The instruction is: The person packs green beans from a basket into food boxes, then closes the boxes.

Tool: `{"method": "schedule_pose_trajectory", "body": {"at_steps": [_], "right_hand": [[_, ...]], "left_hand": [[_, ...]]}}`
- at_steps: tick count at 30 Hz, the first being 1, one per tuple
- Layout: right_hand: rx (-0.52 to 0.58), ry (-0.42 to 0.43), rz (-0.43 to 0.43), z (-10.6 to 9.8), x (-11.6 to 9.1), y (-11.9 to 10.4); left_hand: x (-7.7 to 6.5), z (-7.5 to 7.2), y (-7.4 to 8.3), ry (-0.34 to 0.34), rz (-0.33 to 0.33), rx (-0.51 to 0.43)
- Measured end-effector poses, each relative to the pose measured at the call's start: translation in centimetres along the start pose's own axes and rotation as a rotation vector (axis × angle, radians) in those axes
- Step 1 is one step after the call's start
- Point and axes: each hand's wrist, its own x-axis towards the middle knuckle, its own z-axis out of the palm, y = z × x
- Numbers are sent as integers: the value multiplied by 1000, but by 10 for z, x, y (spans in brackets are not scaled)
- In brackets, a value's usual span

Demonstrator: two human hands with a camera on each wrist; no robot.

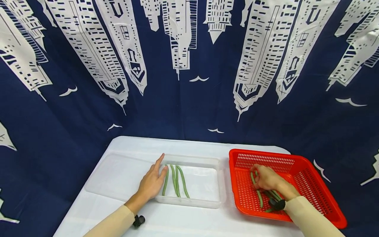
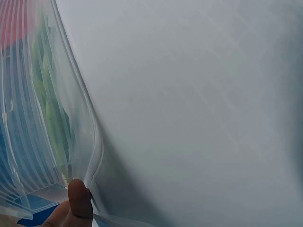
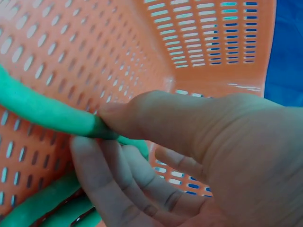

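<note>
Inside the red plastic basket (image 1: 233, 184), my right hand (image 1: 267, 179) pinches a green bean (image 3: 47, 111) near its end, between thumb and fingertips. Several other green beans (image 3: 42, 201) lie below the hand on the basket floor, partly hidden by my wrist. My left hand (image 1: 151, 182) rests at the left wall of a clear plastic container (image 1: 204, 203), its index finger straight along the back corner and its thumb (image 2: 79, 196) at the edge. Within that container several green beans (image 1: 174, 181) lie roughly side by side, in its left half.
A flat translucent lid (image 1: 115, 177) lies left of the container, partly under my left forearm. The white table (image 1: 177, 144) ends at a dark blue curtain (image 1: 177, 108) with a white skyline print. The basket stands at the table's right side, close beside the container.
</note>
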Motion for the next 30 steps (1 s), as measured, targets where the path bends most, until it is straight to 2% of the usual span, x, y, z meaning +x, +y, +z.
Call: {"method": "schedule_pose_trajectory", "body": {"at_steps": [5,20,30], "right_hand": [[113,-3,51,-2,-4,-4],[351,-12,8,-14,-16,-19],[344,33,-50,-22,-15,-32]], "left_hand": [[2,-1,2,-1,2,1],[0,0,3,1,-6,-6],[-1,-1,3,-3,-16,-1]]}}
